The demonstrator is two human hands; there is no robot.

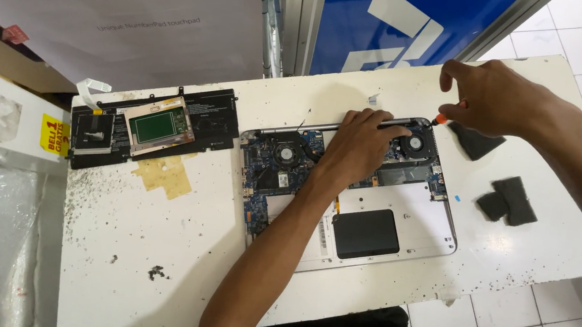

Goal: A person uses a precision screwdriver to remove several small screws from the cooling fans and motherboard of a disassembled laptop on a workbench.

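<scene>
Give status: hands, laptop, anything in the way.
Left hand pressed flat on open laptop near hinge. Right hand pinching orange screwdriver at rear right corner. Battery apart, left; nothing blocking.

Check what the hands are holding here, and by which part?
The right hand pinches a screwdriver by its orange handle. The left hand holds nothing, resting flat on the open laptop.

White table (155, 243) carries opened laptop (400, 217), battery pack (152, 127), dark pads (509, 200), loose screws (156, 272).
</scene>
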